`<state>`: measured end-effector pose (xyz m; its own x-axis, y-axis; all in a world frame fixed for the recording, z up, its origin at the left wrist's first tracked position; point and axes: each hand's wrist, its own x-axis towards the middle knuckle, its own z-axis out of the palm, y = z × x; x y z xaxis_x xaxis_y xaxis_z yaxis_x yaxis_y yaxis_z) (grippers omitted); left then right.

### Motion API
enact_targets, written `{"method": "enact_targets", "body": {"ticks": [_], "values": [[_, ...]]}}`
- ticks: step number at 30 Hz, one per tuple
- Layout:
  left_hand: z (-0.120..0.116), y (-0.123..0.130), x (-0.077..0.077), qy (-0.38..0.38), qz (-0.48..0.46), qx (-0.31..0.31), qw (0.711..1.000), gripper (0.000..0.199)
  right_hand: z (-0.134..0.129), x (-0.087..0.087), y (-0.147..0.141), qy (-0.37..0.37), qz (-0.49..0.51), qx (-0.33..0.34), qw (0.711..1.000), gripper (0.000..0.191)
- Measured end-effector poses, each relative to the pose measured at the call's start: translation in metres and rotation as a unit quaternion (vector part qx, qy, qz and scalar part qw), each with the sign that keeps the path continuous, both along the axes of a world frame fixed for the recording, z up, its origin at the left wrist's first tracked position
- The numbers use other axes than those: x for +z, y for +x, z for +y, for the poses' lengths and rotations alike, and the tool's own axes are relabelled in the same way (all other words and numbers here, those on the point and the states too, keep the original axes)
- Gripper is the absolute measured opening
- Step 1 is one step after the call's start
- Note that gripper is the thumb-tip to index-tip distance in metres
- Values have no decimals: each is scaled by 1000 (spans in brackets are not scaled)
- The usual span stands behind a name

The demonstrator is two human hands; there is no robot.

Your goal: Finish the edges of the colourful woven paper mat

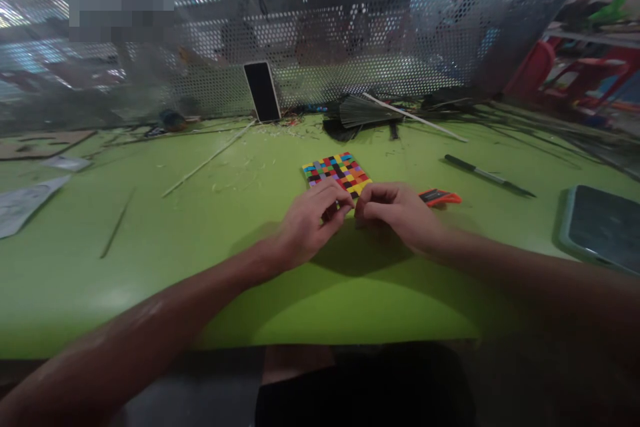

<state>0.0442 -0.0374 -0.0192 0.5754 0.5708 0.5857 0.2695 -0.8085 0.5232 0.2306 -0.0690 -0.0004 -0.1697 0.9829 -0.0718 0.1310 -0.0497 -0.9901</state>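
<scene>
A small square mat woven from strips of many colours sits in the middle of the green table, its near edge partly covered by my fingers. My left hand is closed in a pinch at the mat's near left side. Close beside it, my right hand pinches at the near corner, with the fingertips of both hands almost meeting. Whatever lies between the fingers is too small to make out. An orange utility knife lies just beyond my right hand.
On the right are a black-handled pen-shaped tool and a phone. Behind the mat lie a bundle of dark strips and a pale stick. Another phone-like device leans against the perforated metal screen. Paper lies left.
</scene>
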Motion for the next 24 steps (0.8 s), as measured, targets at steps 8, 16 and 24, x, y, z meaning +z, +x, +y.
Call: {"method": "enact_targets", "body": {"ticks": [8, 16, 24], "values": [[8, -2, -2, -288, -116, -9, 950, 9, 2, -1, 1, -6, 15, 8, 1000, 12], [11, -2, 2, -429, -142, -9, 892, 14, 5, -6, 7, 17, 122, 21, 992, 7], [8, 2, 1, -524, -196, -51, 827, 14, 2, 2, 7, -1, 162, 65, 985, 6]]}}
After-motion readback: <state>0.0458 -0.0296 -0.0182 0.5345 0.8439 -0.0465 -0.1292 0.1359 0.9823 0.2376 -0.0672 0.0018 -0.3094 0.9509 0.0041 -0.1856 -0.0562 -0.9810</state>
